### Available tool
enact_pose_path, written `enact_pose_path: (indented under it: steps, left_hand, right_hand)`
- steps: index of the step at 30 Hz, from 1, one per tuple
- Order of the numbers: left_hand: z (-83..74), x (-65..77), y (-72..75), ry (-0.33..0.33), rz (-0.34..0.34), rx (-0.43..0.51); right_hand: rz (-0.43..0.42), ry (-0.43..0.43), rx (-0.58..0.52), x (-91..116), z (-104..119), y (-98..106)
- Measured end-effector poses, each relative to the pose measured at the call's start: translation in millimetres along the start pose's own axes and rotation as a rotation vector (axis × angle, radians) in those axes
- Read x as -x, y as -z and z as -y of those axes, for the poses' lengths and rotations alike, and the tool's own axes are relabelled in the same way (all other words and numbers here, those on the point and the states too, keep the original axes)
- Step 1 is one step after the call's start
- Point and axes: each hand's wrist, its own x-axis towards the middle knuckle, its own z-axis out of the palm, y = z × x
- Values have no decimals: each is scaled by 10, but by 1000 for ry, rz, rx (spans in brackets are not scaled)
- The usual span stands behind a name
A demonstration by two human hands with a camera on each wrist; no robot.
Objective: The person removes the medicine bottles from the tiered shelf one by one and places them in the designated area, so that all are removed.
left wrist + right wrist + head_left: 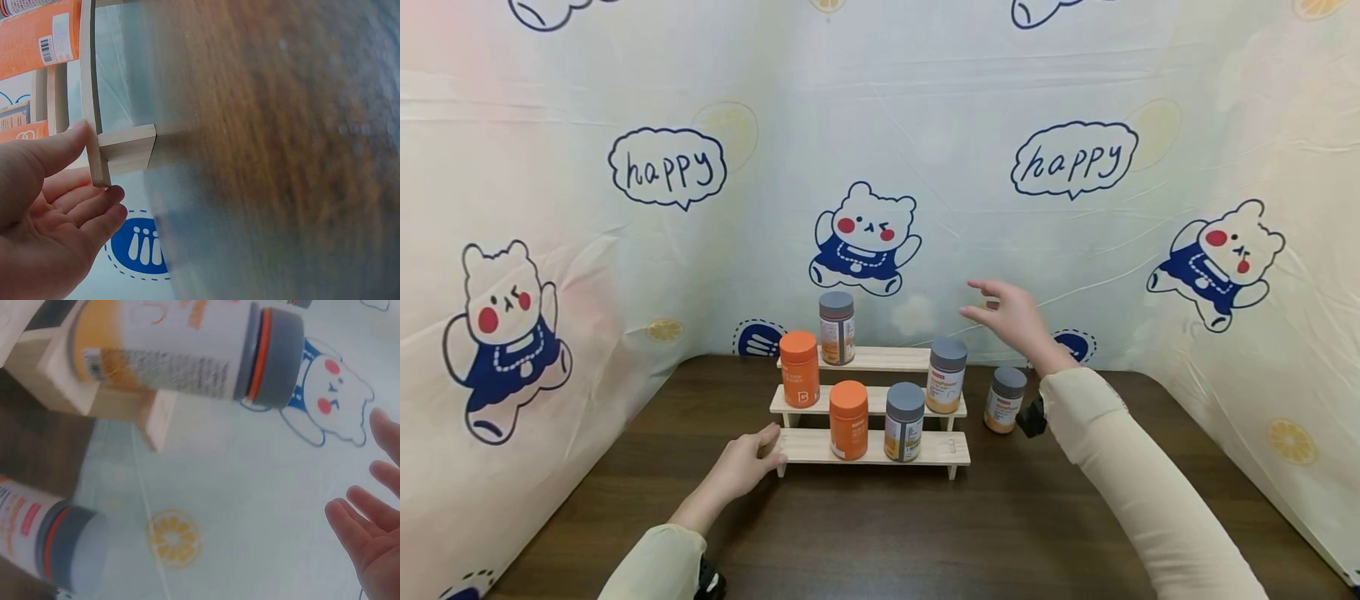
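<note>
head: your left grip [747,465] pinches the wooden rack [877,400] on the counter [880,537]; your right grip [1011,318], fingers apart, is empty near a grey-lidded jar [946,379]; the backdrop [955,125] reads "happy". left wrist: a barcode [47,50] marks an orange jar [28,44]. right wrist: label writing [169,372] looks blurred.

From above, a hand could reach the pale wooden stand's top step [891,359] right of its grey-lidded cylindrical jar [837,329]. From the front, a white-and-yellow, grey-lidded jar [945,379] blocks that step's right end. Another grey-lidded jar [1003,402] narrows the passage beside the stand [942,450]; the left hand [745,465] obstructs its lower left end.
</note>
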Motion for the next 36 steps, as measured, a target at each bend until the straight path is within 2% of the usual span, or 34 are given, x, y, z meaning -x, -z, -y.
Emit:
enact_pose_path:
  steps: [16,28,36]
  left_hand:
    - [27,14,-17,2,-6,25]
    - [40,4,-26,-6,-10,12]
    - [27,-3,-25,14,-8,16]
  right_hand:
    - [16,13,-47,-367,582,-324]
    - [73,37,-87,-550,827,-699]
    - [139,-5,-145,-597,950,-931]
